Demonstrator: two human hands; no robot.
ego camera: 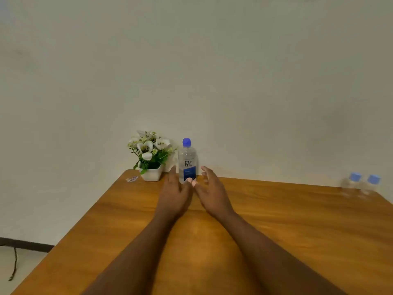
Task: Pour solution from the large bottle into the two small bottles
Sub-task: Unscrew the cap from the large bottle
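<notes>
The large clear bottle (187,160) with a blue cap and a blue "renu" label stands upright at the far edge of the wooden table (276,231). My left hand (175,192) and my right hand (212,192) reach toward it from either side, fingers straight and spread, thumbs almost meeting in front of its base. Neither hand grips the bottle. Two small clear bottles with blue caps, one (352,184) left of the other (371,186), stand side by side at the far right edge of the table, blurred.
A white pot of artificial white flowers (150,158) stands just left of the large bottle against the wall. A small wrapper (132,179) lies at the table's far left corner. A dark cable (13,265) hangs near the floor at left.
</notes>
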